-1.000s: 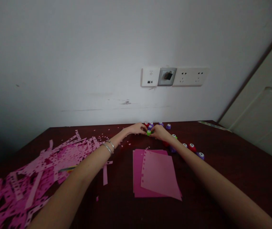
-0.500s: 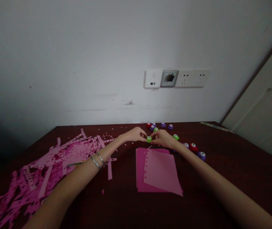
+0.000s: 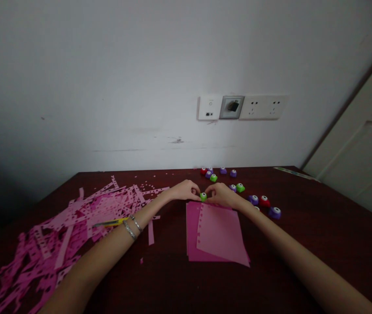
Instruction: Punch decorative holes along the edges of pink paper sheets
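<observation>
Green punch (image 3: 203, 196) sits just beyond the pink sheets (image 3: 220, 233).

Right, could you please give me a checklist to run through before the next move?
1. Green craft punch between left hand and right hand: ok.
2. Paper seated in the punch's slot: cannot tell, too small to see.
3. Pale pink sheet squared on the darker pink paper: not ok, it lies askew.
4. Yellow tool away from those sheets: ok, it's by the cut strips.
5. Other craft punches off the sheets: ok.
</observation>
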`<state>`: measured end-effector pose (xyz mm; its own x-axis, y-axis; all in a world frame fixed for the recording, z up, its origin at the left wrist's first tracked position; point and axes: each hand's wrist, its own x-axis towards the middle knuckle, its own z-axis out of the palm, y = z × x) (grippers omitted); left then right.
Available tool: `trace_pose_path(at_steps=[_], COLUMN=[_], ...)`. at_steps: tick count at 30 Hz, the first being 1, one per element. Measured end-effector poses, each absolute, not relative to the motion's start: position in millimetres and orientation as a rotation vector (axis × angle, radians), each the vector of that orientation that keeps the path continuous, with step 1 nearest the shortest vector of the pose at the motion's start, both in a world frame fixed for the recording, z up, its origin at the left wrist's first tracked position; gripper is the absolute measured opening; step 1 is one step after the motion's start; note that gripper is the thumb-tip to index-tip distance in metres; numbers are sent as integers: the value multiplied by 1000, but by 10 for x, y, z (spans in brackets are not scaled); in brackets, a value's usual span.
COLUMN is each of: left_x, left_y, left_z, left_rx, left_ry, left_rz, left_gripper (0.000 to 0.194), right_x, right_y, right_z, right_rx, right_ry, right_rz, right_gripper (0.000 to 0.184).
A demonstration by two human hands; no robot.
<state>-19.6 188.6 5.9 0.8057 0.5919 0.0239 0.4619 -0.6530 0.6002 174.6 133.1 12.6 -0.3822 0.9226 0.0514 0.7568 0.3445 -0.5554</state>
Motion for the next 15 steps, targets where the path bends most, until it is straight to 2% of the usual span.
trace_pose_path(at_steps=[6, 10, 15], left_x=[-199, -230, -287], left_y=[1888, 1881, 1816], left_z=[13, 60, 190], left_rx=[2348, 2334, 2349], left_ry=[806, 818, 844], left_rz=[285, 296, 286], left_gripper=[28, 36, 23], right_x=[1743, 1795, 1994], right_y=[1350, 1327, 1184], right_z=[95, 180, 377], right_rx=[-1476, -1508, -1536], right_ry=[-2270, -2258, -2321], right_rz=[671, 632, 558], right_gripper=[23, 34, 18])
